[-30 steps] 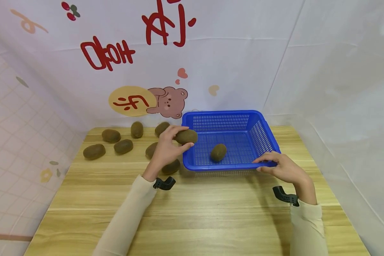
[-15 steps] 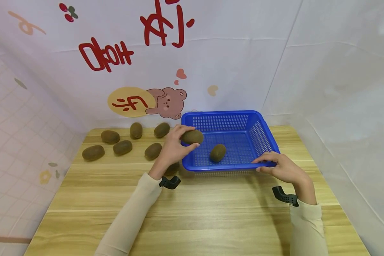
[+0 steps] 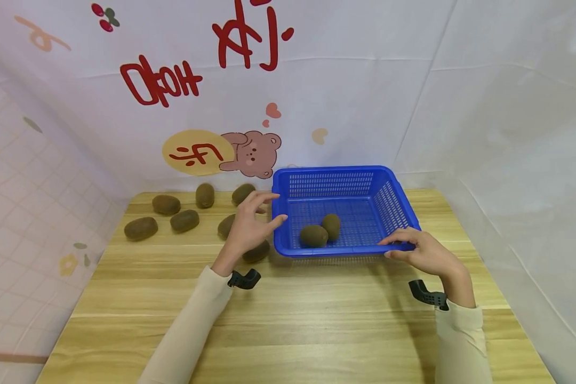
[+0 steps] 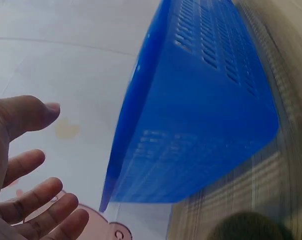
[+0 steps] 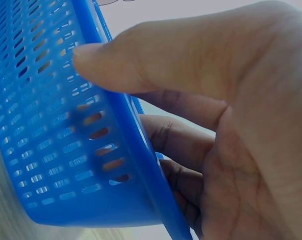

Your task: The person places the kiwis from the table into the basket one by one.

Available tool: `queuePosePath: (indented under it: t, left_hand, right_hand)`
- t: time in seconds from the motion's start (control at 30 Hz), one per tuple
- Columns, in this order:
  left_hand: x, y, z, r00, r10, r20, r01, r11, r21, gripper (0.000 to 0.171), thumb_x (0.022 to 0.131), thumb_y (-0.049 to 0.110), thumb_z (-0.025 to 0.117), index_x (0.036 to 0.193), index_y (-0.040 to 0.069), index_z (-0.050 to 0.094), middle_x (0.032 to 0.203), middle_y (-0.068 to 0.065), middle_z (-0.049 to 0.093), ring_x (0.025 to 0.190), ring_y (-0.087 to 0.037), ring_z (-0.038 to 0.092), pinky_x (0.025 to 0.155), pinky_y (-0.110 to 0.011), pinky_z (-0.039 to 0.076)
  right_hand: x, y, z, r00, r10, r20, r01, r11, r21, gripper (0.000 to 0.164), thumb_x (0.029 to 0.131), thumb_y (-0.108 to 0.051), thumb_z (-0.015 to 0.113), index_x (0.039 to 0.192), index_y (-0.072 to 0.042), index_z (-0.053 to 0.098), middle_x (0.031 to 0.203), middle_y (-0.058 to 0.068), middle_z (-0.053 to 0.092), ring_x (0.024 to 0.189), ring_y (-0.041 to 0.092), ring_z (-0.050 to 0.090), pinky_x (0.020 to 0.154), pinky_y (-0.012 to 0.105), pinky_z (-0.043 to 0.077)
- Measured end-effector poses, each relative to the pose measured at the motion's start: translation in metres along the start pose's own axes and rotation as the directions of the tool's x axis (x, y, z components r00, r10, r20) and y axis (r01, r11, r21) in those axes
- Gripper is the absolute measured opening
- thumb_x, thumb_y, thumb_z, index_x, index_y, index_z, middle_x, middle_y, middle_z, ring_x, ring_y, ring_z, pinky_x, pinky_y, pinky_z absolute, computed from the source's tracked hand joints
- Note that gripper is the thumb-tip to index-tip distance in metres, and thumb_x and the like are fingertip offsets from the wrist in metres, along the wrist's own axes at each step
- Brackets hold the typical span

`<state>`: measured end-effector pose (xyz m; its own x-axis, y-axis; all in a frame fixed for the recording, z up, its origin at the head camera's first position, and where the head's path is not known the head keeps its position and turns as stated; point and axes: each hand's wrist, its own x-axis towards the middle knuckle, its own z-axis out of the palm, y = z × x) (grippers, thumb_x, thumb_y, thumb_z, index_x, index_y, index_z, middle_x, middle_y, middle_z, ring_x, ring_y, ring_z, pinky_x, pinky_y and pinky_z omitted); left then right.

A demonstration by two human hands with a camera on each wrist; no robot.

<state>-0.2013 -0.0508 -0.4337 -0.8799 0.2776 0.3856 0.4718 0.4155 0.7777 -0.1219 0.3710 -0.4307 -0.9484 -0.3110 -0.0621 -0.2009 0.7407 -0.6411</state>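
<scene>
Two kiwis lie touching inside the blue basket [image 3: 350, 249], one kiwi [image 3: 314, 236] near its front left and another [image 3: 332, 227] just behind it. Beside the basket's left rim my left hand [image 3: 250, 226] hovers with fingers and thumb spread apart, holding nothing; the left wrist view shows the same spread fingers [image 4: 41, 202]. My right hand [image 3: 429, 253] grips the basket's front right rim, thumb outside and fingers inside, as the right wrist view shows with the thumb [image 5: 116, 62] against the perforated wall.
Several kiwis lie on the wooden table [image 3: 288, 330] left of the basket, such as one kiwi [image 3: 141, 228] at the far left and one kiwi [image 3: 256, 252] partly behind my left wrist. A white printed cloth [image 3: 355, 90] stands behind and at both sides.
My left hand carried a kiwi right over the basket and let it go; that kiwi now lies inside against the other, which has shifted slightly. The left hand has drawn back left, the right stayed.
</scene>
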Motion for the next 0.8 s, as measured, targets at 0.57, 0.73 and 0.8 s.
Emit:
queuePosePath:
  t: [0.57,0.73,0.8]
  left_hand:
    - [-0.018,-0.024,-0.032,0.992,-0.127,-0.025,0.129,0.989,0.07,0.063,0.087,0.034,0.083,0.142,0.015,0.059,0.144,-0.01,0.055,0.134,-0.031,0.052,0.108,-0.054,0.047]
    - [-0.024,-0.034,-0.04,0.979,-0.201,-0.023,0.202,0.972,0.118,0.073,0.086,0.046,0.082,0.148,0.019,0.053,0.152,-0.01,0.048,0.142,-0.035,0.046,0.115,-0.058,0.04]
    - [-0.025,-0.038,-0.042,0.974,-0.226,-0.021,0.227,0.965,0.128,0.077,0.086,0.048,0.081,0.15,0.021,0.05,0.153,-0.011,0.046,0.142,-0.036,0.045,0.115,-0.059,0.039]
  right_hand:
    - [0.0,0.001,0.0,1.0,0.002,0.002,-0.002,1.0,0.001,0.018,0.094,-0.03,0.075,0.111,-0.037,0.075,0.118,-0.005,0.072,0.138,0.038,0.046,0.108,0.064,0.036]
    - [0.001,0.0,0.0,1.0,-0.001,-0.003,0.001,1.0,-0.012,0.018,0.094,-0.031,0.075,0.111,-0.037,0.075,0.117,-0.007,0.072,0.133,0.032,0.05,0.107,0.06,0.038]
    - [0.001,0.0,0.0,1.0,0.001,-0.004,-0.001,1.0,-0.017,0.018,0.094,-0.031,0.075,0.111,-0.038,0.075,0.117,-0.007,0.072,0.132,0.031,0.051,0.105,0.059,0.039]
